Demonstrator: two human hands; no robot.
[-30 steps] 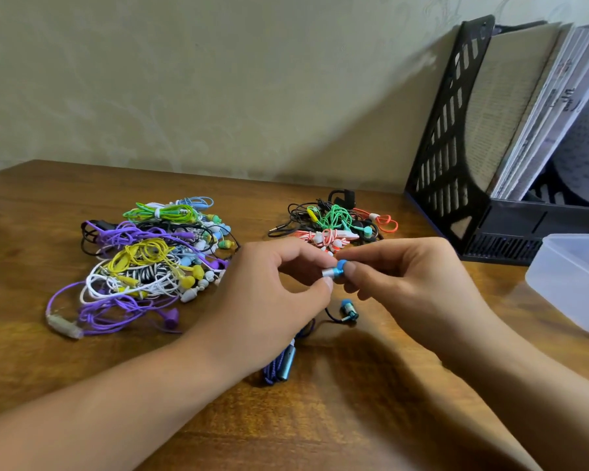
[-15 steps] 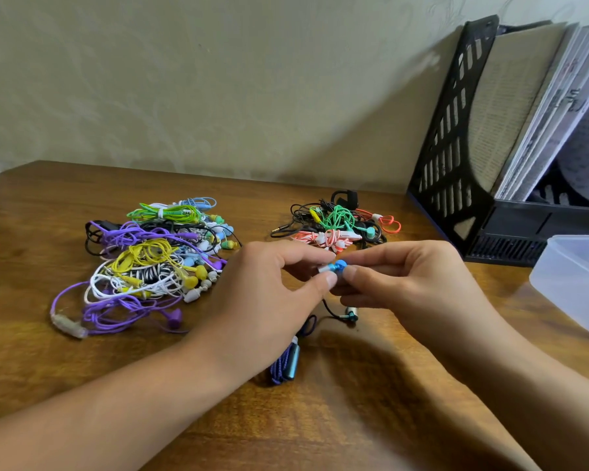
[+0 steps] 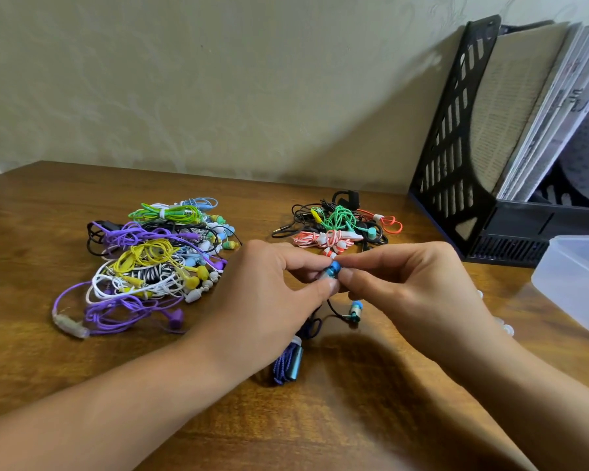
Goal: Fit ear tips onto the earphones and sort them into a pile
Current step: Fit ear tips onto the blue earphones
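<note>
Fingertips of left hand and right hand pinch a blue earbud between them.

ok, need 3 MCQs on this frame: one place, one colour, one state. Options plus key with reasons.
1. Where is the bigger earphone pile?
A. left of the hands
B. inside the file rack
C. in the plastic box

2. What colour is the earbud held between the hands?
A. red
B. blue
C. yellow

3. What is the left hand doing?
A. lying flat on the table
B. pinching the earbud
C. reaching into the box

Key: 1 A, the pile lies on the table left of both hands. 2 B, blue shows between the fingertips. 3 B, thumb and fingers close on the earbud, opposite the right hand.
</note>
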